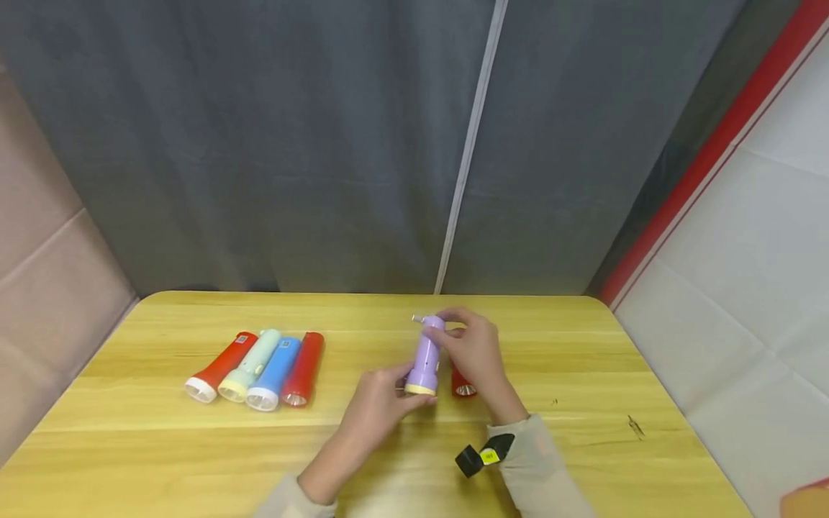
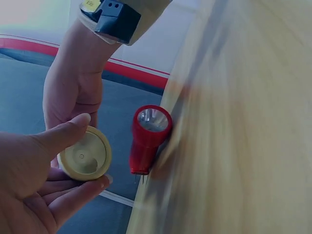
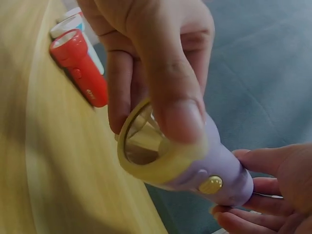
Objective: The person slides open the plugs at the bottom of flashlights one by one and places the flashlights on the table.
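Observation:
A purple flashlight (image 1: 425, 363) with a pale yellow lens ring (image 2: 103, 151) is held above the table, tilted, lens end toward me. My left hand (image 1: 377, 403) grips it by the ring, thumb on one side and fingers on the other. At the tail end, my right hand (image 1: 476, 349) pinches the body between thumb and fingers. Metal prongs (image 1: 417, 318) stick out sideways from the tail. A yellow switch (image 3: 211, 185) shows on the body in the right wrist view. Just beyond my right hand lies a red flashlight (image 1: 463, 385), partly hidden by it in the head view; its own prongs show in the left wrist view.
Left on the wooden table (image 1: 162, 446), a row lies side by side: a red flashlight with white rim (image 1: 227, 363), a pale green one (image 1: 257, 360), a blue one (image 1: 277, 367) and an all-red one (image 1: 304, 367). A grey curtain (image 1: 291, 144) hangs behind the table's far edge.

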Available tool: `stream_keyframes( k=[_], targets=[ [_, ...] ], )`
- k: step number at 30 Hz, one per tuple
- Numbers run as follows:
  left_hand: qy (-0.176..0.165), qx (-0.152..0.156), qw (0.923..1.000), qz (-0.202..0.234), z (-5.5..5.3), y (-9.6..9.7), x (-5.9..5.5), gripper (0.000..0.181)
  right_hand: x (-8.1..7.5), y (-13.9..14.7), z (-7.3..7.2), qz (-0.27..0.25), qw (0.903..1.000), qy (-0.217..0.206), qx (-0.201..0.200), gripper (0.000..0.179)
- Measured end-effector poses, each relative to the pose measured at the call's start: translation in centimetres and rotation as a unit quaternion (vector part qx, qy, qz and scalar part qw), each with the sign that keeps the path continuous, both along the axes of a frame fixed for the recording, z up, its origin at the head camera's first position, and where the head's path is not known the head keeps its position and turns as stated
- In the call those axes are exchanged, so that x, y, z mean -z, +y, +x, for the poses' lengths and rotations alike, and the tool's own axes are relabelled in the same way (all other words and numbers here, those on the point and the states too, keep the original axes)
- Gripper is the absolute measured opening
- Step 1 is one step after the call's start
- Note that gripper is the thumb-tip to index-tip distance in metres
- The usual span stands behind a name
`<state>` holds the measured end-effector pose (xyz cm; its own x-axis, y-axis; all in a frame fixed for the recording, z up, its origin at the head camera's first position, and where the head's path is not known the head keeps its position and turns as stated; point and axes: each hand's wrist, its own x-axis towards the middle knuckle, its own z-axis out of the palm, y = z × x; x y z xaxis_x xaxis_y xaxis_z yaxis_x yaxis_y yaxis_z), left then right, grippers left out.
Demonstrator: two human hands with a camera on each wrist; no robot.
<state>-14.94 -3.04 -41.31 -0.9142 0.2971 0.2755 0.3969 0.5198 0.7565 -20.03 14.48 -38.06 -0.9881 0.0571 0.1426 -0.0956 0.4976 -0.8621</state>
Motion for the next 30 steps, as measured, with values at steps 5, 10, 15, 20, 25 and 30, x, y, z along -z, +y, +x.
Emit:
stream_keyframes(
  k=[5,10,15,20,25,30],
  targets=[
    [0.004,0.013,0.9992,-0.038,-0.2,-0.2,0.3,0.041,0.4,-0.5,-0.2,0.025,0.9996,-0.015,0.006,0.03],
    [0.003,0.028,0.997,-0.072,-0.2,-0.2,0.4,0.037,1.2,-0.7,-0.7,0.057,0.998,-0.027,0.006,0.03],
    [0.009,0.012,0.9961,-0.087,-0.2,-0.2,0.5,0.034,2.0,-1.1,-0.9,0.086,0.9961,-0.02,0.0,0.031],
    [0.004,0.005,0.9954,-0.095,-0.2,-0.2,0.8,0.027,2.5,-1.6,-0.9,0.157,0.9874,-0.01,-0.02,0.037],
    [0.0,0.006,0.9952,-0.098,-0.4,-0.2,1.3,0.023,2.6,-2.0,-1.0,0.189,0.9814,-0.023,-0.021,0.04],
    [0.0,0.004,0.9942,-0.107,-0.7,-0.2,1.5,0.024,2.6,-2.1,-1.2,0.201,0.9785,-0.035,-0.027,0.04]
  ],
)
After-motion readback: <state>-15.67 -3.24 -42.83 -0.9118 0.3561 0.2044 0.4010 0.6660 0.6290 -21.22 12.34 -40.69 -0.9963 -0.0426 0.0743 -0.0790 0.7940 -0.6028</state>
